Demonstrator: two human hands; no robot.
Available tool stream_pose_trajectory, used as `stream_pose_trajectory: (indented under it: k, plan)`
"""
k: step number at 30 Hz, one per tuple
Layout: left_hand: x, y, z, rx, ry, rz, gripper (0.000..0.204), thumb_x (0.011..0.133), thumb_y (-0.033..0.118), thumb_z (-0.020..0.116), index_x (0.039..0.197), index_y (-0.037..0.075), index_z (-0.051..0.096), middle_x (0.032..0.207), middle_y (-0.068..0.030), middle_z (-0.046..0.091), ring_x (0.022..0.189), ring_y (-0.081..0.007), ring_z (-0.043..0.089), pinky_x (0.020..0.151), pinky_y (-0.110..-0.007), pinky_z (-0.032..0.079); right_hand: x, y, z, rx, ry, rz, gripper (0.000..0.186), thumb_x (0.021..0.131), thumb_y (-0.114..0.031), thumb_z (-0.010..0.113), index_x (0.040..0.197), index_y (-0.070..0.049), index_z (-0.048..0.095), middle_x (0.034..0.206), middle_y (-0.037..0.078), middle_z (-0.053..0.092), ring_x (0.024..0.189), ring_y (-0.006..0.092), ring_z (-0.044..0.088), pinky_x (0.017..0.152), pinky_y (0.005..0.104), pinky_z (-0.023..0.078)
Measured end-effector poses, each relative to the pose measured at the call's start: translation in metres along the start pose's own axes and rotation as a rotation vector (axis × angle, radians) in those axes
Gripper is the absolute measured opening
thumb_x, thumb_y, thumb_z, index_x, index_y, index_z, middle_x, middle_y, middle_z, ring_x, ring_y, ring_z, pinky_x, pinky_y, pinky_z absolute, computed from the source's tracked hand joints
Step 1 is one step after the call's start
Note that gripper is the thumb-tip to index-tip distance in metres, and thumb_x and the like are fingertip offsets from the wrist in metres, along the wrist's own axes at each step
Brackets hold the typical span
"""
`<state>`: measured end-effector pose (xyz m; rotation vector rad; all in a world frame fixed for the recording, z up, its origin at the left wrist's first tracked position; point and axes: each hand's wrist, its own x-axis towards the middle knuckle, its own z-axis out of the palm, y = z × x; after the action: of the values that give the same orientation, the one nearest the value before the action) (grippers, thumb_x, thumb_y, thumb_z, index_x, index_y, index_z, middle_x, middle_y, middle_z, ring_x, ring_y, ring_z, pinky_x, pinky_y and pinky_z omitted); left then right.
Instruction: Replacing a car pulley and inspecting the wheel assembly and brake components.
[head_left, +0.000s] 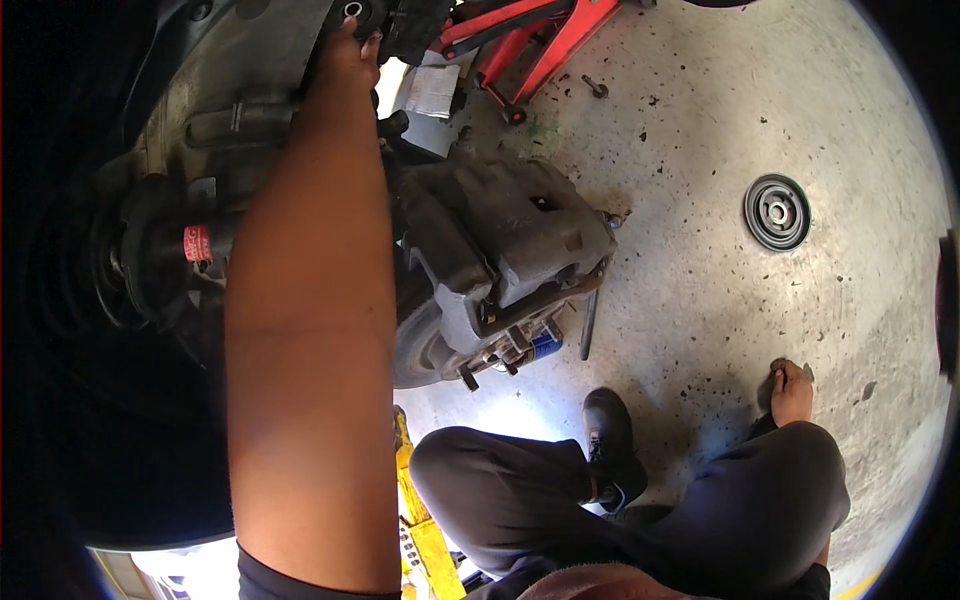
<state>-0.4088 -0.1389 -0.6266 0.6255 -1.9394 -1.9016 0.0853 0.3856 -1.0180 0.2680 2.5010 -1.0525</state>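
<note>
My left arm stretches up past the car's black strut (150,260), and my left hand (357,55) grips a black round part with a bright metal ring (352,12) under the wheel arch (230,50). Beside my forearm are the brake caliper (525,235) and disc (425,355), with a blue item (544,346) below and a dark bar (590,325) hanging alongside. My right hand (789,392) is low beside my bent knee, fingers curled around something dark that I cannot make out, at floor level.
A red jack or stand (545,65) is at the top, near a loose bolt (598,88) and a pale flat piece (430,92). A black pulley-like wheel (777,212) lies on the concrete floor (680,270) at right. A yellow metal object (430,545) is at lower centre.
</note>
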Motion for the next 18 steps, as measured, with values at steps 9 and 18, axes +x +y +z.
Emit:
stream_pose_trajectory:
  k: [9,18]
  plan:
    - [0.016,0.005,-0.009,-0.017,0.128,0.116,0.038,0.097,0.018,0.064,0.130,0.005,0.053,0.126,-0.0108,0.057,0.108,-0.0273,0.061,0.078,-0.028,0.064,0.003,0.001,0.008,0.035,0.004,-0.043,0.014,0.094,-0.010,0.054,0.100,-0.005,0.066,0.098,0.018,0.067,0.096,0.0396,0.062,0.083,0.0459,0.049]
    - [0.009,-0.008,0.005,-0.057,0.093,0.158,0.042,0.097,0.014,0.063,0.133,0.000,0.048,0.126,-0.0125,0.057,0.107,-0.0273,0.063,0.078,-0.030,0.065,0.002,0.003,0.004,0.015,0.007,-0.010,0.015,0.094,-0.010,0.054,0.101,-0.006,0.066,0.097,0.018,0.067,0.096,0.0393,0.062,0.082,0.0464,0.049]
